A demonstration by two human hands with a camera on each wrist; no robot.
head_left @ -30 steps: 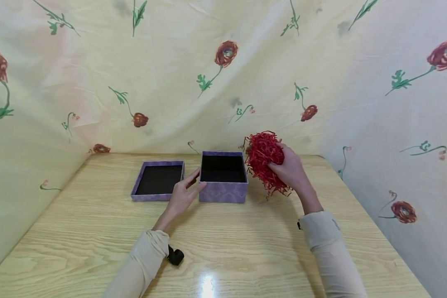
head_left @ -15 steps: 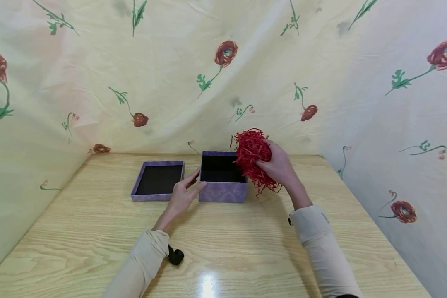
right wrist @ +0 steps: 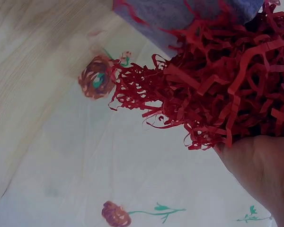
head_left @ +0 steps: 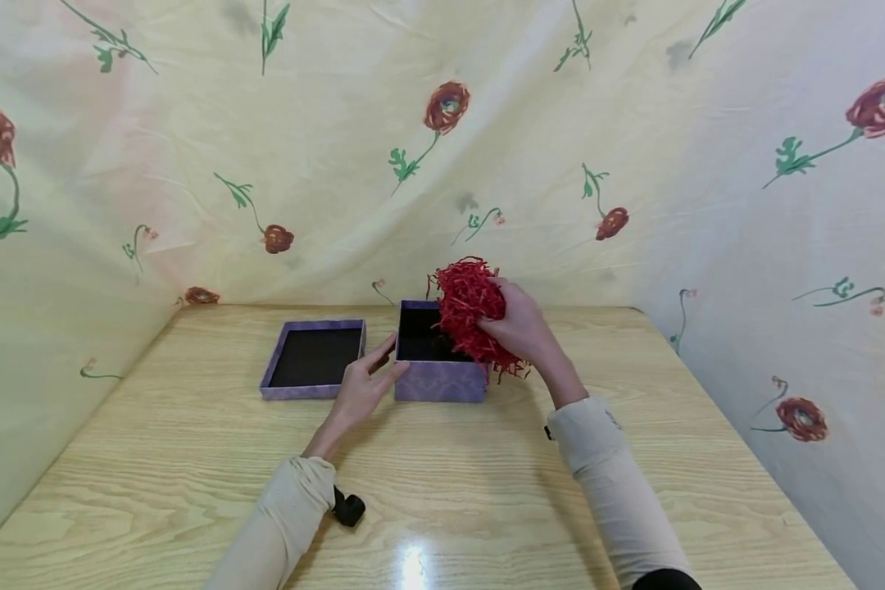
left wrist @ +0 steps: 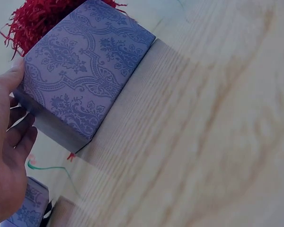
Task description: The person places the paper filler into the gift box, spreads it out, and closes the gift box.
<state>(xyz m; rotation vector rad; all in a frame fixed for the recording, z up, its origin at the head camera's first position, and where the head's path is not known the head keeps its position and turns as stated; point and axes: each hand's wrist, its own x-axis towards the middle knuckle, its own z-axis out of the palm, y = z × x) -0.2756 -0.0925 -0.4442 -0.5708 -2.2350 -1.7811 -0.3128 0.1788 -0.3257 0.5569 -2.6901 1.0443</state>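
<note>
On the wood-grain table [head_left: 442,483], a purple damask-patterned box [head_left: 439,383] stands open near the far edge, black inside. Left across a narrow gap lies its upturned lid [head_left: 300,392]. Red crinkle-cut paper [head_left: 468,305], grasped in the right hand [head_left: 519,324], overlaps the box's right rim; the left hand [head_left: 359,393], fingers loose, touches its left wall.
</note>
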